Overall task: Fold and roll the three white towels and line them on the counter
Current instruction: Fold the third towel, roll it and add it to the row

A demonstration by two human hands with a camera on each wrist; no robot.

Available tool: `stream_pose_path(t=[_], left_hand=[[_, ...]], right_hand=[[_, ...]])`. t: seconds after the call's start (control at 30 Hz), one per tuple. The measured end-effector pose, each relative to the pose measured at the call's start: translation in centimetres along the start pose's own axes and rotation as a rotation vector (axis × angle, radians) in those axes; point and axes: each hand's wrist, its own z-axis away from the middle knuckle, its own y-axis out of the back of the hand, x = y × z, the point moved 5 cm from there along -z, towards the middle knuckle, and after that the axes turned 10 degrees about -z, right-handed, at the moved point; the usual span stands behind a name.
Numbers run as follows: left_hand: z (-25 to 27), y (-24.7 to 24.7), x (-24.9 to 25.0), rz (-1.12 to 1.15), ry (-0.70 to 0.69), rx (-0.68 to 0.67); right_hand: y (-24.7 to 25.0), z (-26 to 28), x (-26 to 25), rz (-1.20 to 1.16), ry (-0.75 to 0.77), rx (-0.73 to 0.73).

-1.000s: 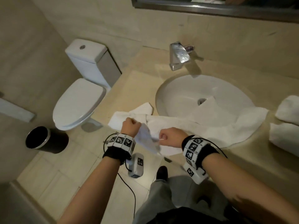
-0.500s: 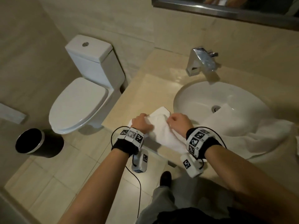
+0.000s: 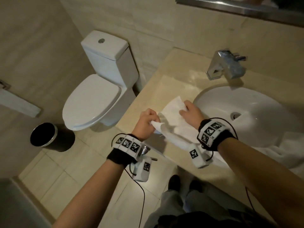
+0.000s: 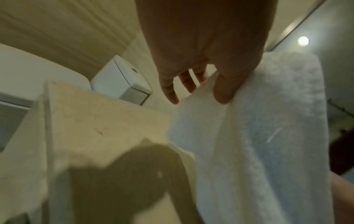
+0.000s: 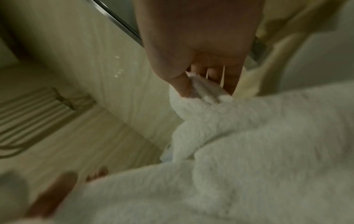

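The white towel point(image 3: 172, 119) is held up over the beige counter point(image 3: 164, 89), just left of the sink point(image 3: 243, 112), its far end trailing off into the basin. One near corner is pinched by the left hand point(image 3: 146, 122), thumb on the cloth; the other corner is gripped by the right hand point(image 3: 190, 112), fingers curled round a bunched edge. For a clean fold, the two corners are best drawn level and taut, then laid flat on the bare counter before any rolling is begun. The trailing end is cut off at the frame edge, and no other towels can be made out here. Both wrist views are blurred.
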Motion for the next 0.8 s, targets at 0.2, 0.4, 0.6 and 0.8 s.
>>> stream_pose_path(t=[0.2,0.4,0.6,0.8], left_hand=[[1.3,6.7,-1.4,0.139,0.153,0.216],[3.1,9.1,-7.8,-0.062,0.47,0.342],[4.5,6.4,-12.3,-0.454,0.669,0.106],[1.1,-1.2,-2.9,-0.471,0.23,-0.201]], right_hand=[[8.8,-1.4,-6.9,-0.252,0.236,0.349],[9.8,-6.8,-11.2,-0.305,0.341,0.407],[5.0,-8.9,-5.9,0.059,0.092,0.005],[4.1,-1.2,5.6,0.275,-0.147,-0.438]])
